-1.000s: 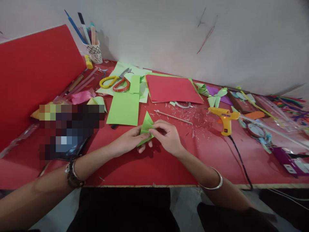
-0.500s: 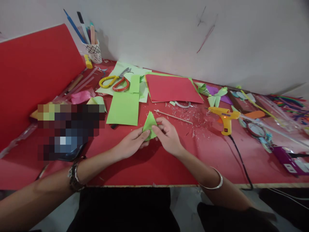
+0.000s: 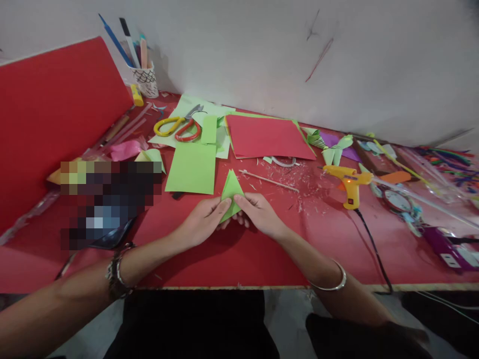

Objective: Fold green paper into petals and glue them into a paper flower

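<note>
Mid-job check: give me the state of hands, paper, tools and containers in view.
Light-green triangular paper piece: folded to a point, held
Bare left hand: closed on that piece
Bare right hand: closed on its other side
Yellow plastic glue gun: lying down, red-orange light lit
Yellow-and-red-handled metal scissors: lying, handles spread
White patterned cup: upright, holding pens
Light-green rectangular sheet: flat
Red rectangular sheet: flat

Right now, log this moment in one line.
left hand: pinching folded green paper | right hand: pinching same paper | glue gun: on table, light lit | scissors: lying on pale paper
</note>
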The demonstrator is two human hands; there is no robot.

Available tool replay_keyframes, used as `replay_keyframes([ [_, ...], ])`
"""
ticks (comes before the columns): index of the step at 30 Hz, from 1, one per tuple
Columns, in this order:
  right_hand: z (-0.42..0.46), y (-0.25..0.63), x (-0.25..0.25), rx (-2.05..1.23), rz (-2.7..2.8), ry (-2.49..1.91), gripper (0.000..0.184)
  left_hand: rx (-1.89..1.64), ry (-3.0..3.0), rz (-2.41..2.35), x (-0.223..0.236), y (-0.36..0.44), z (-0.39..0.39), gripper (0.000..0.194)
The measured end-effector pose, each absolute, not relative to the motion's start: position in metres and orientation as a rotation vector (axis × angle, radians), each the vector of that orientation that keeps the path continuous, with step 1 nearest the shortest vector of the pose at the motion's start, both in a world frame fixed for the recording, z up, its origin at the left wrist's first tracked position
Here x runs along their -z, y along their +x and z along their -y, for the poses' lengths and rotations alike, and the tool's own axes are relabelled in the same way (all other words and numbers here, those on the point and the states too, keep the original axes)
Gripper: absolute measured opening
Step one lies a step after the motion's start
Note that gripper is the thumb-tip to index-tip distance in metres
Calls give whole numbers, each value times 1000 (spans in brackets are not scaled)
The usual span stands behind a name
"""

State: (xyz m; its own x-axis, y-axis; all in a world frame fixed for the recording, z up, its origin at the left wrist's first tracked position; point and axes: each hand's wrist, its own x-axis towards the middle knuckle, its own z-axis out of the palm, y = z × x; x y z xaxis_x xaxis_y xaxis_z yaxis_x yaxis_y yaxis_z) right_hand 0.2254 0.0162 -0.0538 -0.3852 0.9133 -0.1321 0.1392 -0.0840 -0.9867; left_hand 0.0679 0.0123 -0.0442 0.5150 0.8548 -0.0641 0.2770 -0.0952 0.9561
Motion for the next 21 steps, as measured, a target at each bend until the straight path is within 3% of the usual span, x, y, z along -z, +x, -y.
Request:
replay_keyframes([
  [10,-12,227,56,-1517,1652,-1175,39,-804,1740,-1006,49,68,-15,34],
  [21,-15,229,57,-1529,1628,-1079,55,-845,1646,-969,45,70,-12,33],
])
